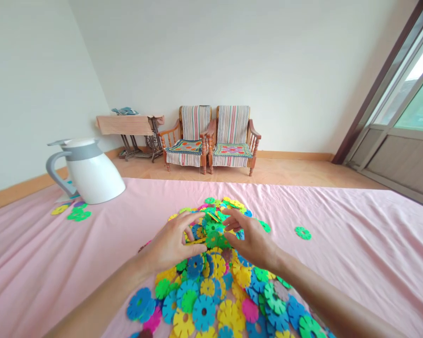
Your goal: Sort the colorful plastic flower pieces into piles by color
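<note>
A heap of notched plastic discs (203,312) in blue, green, yellow and pink is spread before me. Over its far part, my left hand (174,238) has its thumb and fingers apart. Facing it from the other side, my right hand (252,236) has its fingers loosely bent and the thumb away from them. Between the two hands sit several green discs (214,228), some tilted on the heap. I see no disc gripped in either hand; whether the fingertips touch the discs is hard to tell.
A pink cloth (356,244) covers the surface under the discs. At the left stands a white and grey jug (97,176), with loose green discs (79,213) near its base. One green disc (303,233) lies apart on the right. Two wooden armchairs (232,126) stand by the wall.
</note>
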A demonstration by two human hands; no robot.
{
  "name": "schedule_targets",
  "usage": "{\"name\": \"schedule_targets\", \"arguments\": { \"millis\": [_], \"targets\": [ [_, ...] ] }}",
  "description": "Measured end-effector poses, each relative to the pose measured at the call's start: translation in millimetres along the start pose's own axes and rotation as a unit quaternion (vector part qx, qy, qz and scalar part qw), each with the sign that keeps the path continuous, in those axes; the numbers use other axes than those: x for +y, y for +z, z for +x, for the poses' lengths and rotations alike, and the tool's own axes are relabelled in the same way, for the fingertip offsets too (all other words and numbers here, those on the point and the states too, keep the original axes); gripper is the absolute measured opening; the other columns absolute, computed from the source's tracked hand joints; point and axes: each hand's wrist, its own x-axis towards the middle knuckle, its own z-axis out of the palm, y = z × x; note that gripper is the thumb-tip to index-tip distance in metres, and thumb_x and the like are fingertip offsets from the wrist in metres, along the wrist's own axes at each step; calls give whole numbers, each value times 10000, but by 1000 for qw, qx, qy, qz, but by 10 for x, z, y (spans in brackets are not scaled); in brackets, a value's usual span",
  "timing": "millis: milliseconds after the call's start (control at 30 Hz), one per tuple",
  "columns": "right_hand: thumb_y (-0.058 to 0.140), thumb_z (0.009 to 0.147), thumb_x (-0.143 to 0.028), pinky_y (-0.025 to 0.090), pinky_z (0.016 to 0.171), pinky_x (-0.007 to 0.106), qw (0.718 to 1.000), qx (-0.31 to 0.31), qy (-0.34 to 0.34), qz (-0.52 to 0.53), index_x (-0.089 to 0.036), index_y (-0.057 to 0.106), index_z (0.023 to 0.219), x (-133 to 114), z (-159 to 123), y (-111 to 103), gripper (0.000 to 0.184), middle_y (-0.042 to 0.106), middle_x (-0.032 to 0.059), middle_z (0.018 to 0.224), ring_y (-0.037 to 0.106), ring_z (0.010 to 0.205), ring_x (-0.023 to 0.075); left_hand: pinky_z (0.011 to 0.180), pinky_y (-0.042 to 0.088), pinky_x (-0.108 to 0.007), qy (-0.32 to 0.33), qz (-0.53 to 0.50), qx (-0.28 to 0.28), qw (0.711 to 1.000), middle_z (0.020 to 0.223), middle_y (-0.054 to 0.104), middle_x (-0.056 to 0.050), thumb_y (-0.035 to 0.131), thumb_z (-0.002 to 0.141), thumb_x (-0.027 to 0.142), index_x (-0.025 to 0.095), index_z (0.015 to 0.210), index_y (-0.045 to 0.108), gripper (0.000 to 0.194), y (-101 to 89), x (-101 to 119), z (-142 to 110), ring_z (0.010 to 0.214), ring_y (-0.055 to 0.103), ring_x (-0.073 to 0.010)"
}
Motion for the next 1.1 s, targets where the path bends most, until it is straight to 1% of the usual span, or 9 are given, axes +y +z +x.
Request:
{"name": "schedule_targets", "arguments": {
  "millis": [133, 233, 333, 433, 567, 700, 833, 1000, 1100],
  "targets": [
    [580, 766, -221, 493, 882, 414, 998, -30, 29, -41, -163, 529, 1232, 317, 32, -335, 473, 648, 108, 1102, 614, 1015, 223, 1012, 404, -359, 24, 84, -75, 993, 1389, 476, -52, 742, 635, 403, 271, 1395, 402, 843, -344, -470, -25, 1208, 489, -298],
    [694, 685, -336, 360, 1030, 519, 984, -107, 73, -126, -169, 338, 1422, 618, 9, -602, 836, 435, 170, 1414, 405, 1295, 328, 1076, 332, -421, -6, 137, -104, 985, 1387, 492, -39, 773, 545, 414, 288, 1389, 409, 928, -453, -803, -56, 1253, 439, -339],
    [734, 637, -406, 269, 1077, 550, 965, -180, 95, -165, -189, 170, 1494, 804, -14, -698, 1048, 299, 179, 1502, 252, 1376, 363, 1085, 327, -416, -18, 153, -113, 982, 1377, 489, -58, 771, 537, 428, 261, 1396, 403, 949, -415, -907, -44, 1265, 424, -331],
    [733, 624, -386, 230, 1078, 581, 958, -207, 80, -182, -190, 162, 1498, 788, -2, -590, 1063, 316, 186, 1488, 263, 1364, 371, 1103, 303, -408, -40, 157, -119, 980, 1392, 447, -95, 770, 544, 379, 214, 1412, 385, 964, -314, -816, 13, 1311, 368, -330],
    [719, 579, -301, 258, 1067, 577, 962, -193, 71, -181, -145, 217, 1485, 613, 35, -339, 1047, 362, 207, 1442, 300, 1333, 376, 1110, 283, -438, -52, 140, -113, 982, 1399, 428, -126, 785, 524, 358, 166, 1398, 401, 973, -190, -635, 125, 1320, 347, -357],
    [630, 560, -152, 285, 1084, 510, 978, -162, 23, -125, -156, 249, 1472, 537, 49, -124, 988, 382, 170, 1432, 322, 1333, 329, 1024, 407, -364, 22, 18, -102, 994, 1287, 564, -61, 760, 569, 277, 216, 1364, 429, 863, -49, -448, 248, 1167, 527, -296],
    [607, 595, -135, 323, 1074, 475, 991, -122, -10, -59, -155, 247, 1466, 507, 64, 74, 943, 424, 160, 1419, 394, 1302, 303, 974, 450, -324, 55, -100, -90, 989, 1249, 603, -34, 715, 571, 159, 206, 1346, 441, 823, 140, -275, 342, 1095, 579, -257],
    [618, 601, -117, 320, 1080, 473, 998, -39, 37, 32, -128, 353, 1390, 372, 115, 211, 832, 467, 152, 1388, 420, 1282, 295, 786, 551, -355, -25, -204, -88, 975, 1146, 650, -69, 692, 634, 195, 175, 1420, 303, 877, 319, -226, 374, 925, 655, -243],
    [595, 652, -118, 452, 974, 425, 980, -45, 76, 179, -194, 429, 1307, 292, 138, 186, 680, 591, 70, 1259, 575, 1109, 236, 787, 553, -368, -53, -205, -63, 975, 1189, 624, -86, 680, 671, 226, 176, 1448, 225, 902, 320, -184, 373, 936, 658, -245]
  ]
}}
